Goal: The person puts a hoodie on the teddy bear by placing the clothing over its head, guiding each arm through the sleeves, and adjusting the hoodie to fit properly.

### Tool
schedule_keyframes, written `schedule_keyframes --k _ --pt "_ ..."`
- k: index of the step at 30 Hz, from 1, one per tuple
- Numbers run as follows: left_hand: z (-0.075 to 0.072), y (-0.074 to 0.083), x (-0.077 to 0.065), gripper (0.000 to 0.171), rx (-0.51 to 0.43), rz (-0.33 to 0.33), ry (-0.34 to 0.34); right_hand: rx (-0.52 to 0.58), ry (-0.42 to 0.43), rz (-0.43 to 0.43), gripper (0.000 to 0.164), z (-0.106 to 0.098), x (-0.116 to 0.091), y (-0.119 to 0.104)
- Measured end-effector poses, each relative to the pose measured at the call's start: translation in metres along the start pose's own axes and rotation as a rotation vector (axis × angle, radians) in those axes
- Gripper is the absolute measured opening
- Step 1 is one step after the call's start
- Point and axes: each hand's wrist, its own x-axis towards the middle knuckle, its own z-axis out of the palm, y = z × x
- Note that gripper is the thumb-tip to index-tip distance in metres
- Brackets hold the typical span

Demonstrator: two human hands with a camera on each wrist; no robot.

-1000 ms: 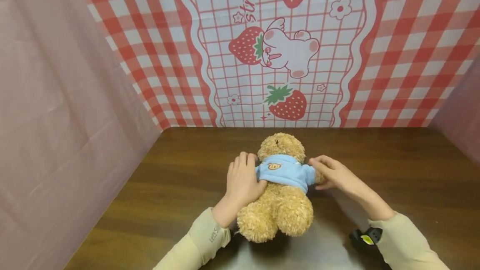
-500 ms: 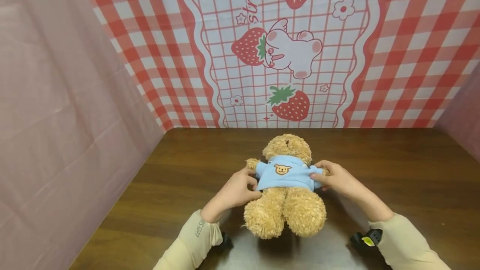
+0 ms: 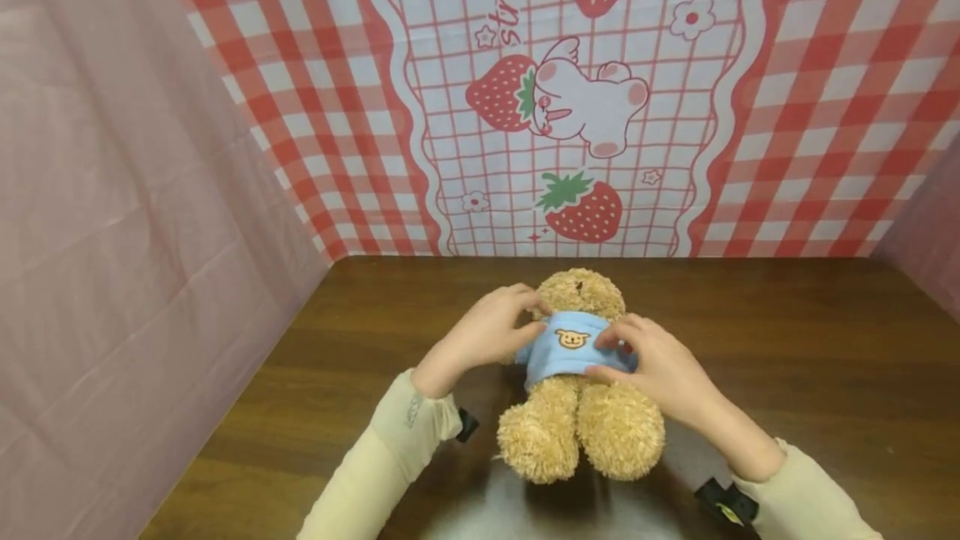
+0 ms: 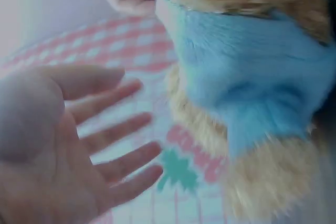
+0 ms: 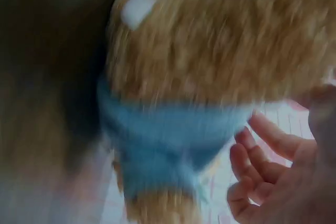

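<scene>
A fluffy tan teddy bear [image 3: 618, 432] lies on its back with its head toward the far edge. It wears a light blue shirt [image 3: 558, 365] with a small bear-face patch [image 3: 573, 339]. My left hand [image 3: 491, 327] is by the bear's shoulder on the left; in the left wrist view its fingers are spread and apart from the blue sleeve [image 4: 268, 119]. Over the right side of the shirt hovers my right hand [image 3: 663, 369], its fingers bent loosely. Contact there is hard to tell. The right wrist view, blurred, shows a white tag [image 5: 138, 9] on the bear's fur.
The bear rests on a dark brown wooden table [image 3: 780, 340]. Behind the table hangs a red checked cloth [image 3: 817, 107] with strawberry prints. A pink curtain [image 3: 112, 232] runs along the left side. Black wrist devices [image 3: 727, 502] sit at both cuffs.
The bear has shifted slightly right and now faces up more squarely. My left hand has left its side and risen toward its shoulder. My right hand has moved off its arm over the shirt.
</scene>
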Motion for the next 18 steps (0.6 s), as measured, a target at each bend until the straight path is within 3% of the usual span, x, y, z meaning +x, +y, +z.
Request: schedule_keyframes --k 2,4,6,8,12,15,18 --pt "0.001 0.008 0.024 0.034 0.023 0.067 -0.096 0.012 -0.028 -0.030 0.025 0.002 -0.001 -0.005" --pt "0.008 0.014 0.044 0.043 0.042 0.072 -0.179 0.003 -0.033 -0.040 0.020 0.004 -0.001 -0.007" --pt "0.018 0.016 0.057 0.049 0.059 0.022 -0.230 -0.015 -0.024 -0.039 0.015 0.006 -0.003 -0.007" --pt "0.029 0.018 0.063 0.052 0.055 -0.049 -0.238 -0.033 -0.021 -0.036 0.010 0.007 -0.004 -0.007" --pt "0.043 0.023 0.065 0.049 0.094 -0.134 -0.139 -0.054 -0.059 -0.038 0.008 0.005 -0.009 -0.004" --pt "0.046 0.028 0.066 0.042 0.130 -0.188 -0.045 -0.016 -0.107 -0.054 0.009 0.001 -0.016 -0.001" --pt "0.045 0.028 0.066 0.038 0.138 -0.234 0.006 0.054 -0.138 -0.029 0.011 -0.001 -0.020 0.001"
